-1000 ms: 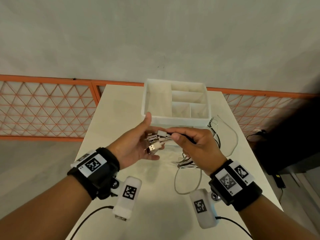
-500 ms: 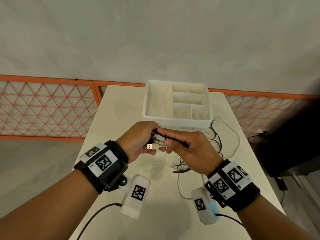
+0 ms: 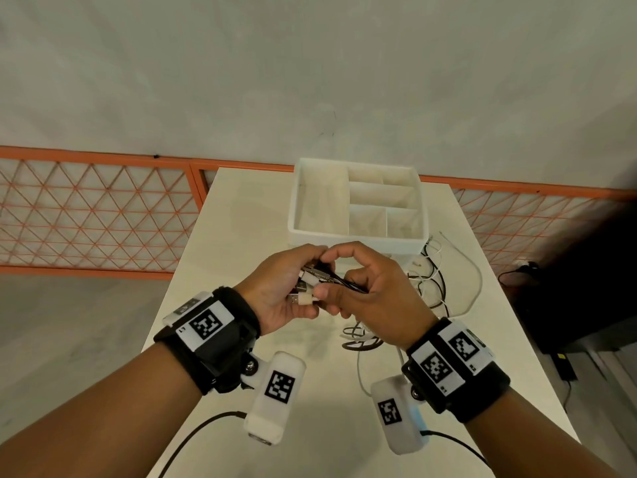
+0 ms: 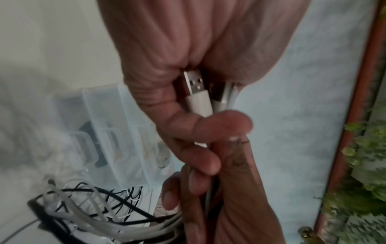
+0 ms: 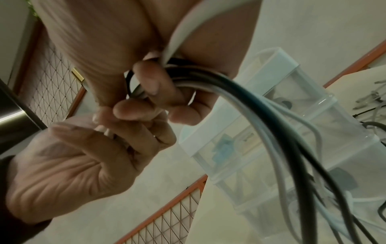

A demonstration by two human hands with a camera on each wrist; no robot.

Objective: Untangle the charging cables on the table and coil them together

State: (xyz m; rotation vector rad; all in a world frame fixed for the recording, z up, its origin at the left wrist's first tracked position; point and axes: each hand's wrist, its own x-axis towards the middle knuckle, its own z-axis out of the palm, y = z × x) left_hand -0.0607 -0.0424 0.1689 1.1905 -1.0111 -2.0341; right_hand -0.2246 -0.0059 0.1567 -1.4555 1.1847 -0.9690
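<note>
Left hand (image 3: 275, 291) grips plug ends (image 3: 305, 288); right hand (image 3: 375, 298) grips cables (image 3: 348, 284).

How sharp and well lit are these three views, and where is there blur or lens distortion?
Head view: evenly lit, sharp on both hands, the orange lattice railing bowing from the wide lens. Left wrist view: the white USB plug held by the left hand is crisp, the background tangle smeared. Right wrist view: dim and soft, black and white charging cables streaked by motion beside the right hand.
</note>
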